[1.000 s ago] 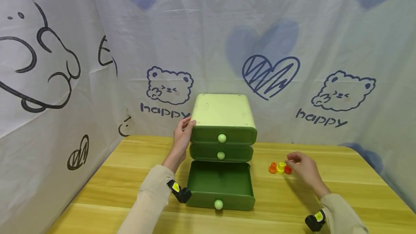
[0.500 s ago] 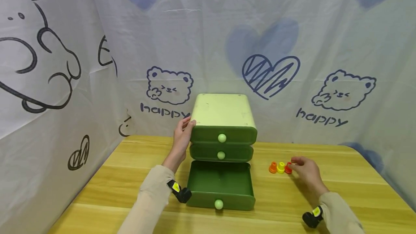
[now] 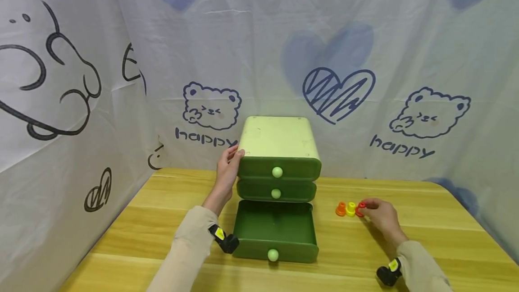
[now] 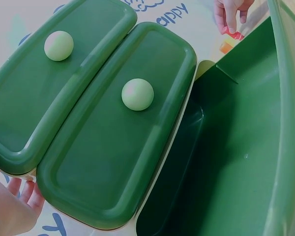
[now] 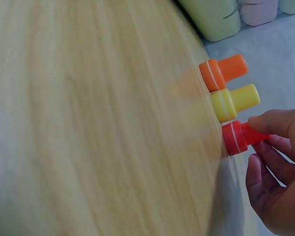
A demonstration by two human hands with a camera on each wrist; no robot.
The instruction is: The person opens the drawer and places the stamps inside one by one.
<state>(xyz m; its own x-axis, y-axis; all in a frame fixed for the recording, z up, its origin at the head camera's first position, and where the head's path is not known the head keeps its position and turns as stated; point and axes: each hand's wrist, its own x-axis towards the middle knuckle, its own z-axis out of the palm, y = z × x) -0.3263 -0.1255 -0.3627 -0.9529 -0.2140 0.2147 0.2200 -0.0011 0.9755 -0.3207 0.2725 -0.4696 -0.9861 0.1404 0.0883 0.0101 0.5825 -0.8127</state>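
On the table stands a green drawer cabinet (image 3: 279,136) with a pale top and round knobs. Its bottom drawer (image 3: 275,249) is pulled out, and nothing lies inside. My left hand (image 3: 227,170) rests against the cabinet's upper left side, fingers along the side and thumb near the front corner. To the right of the cabinet, my right hand (image 3: 382,217) pinches the stem of a small red toy stamp (image 5: 234,138) between thumb and fingers. The red stamp's wide base is down on the table. Next to it stand a yellow stamp (image 5: 224,104) and an orange stamp (image 5: 214,74).
The wooden table (image 3: 438,220) reaches to a white printed cloth (image 3: 267,57) hanging behind it and on the left. The upper two drawers (image 4: 118,123) are closed.
My right hand has come down and slightly right onto the red stamp, and its thumb and fingers have closed on the stem. The left hand and cabinet have stayed put.
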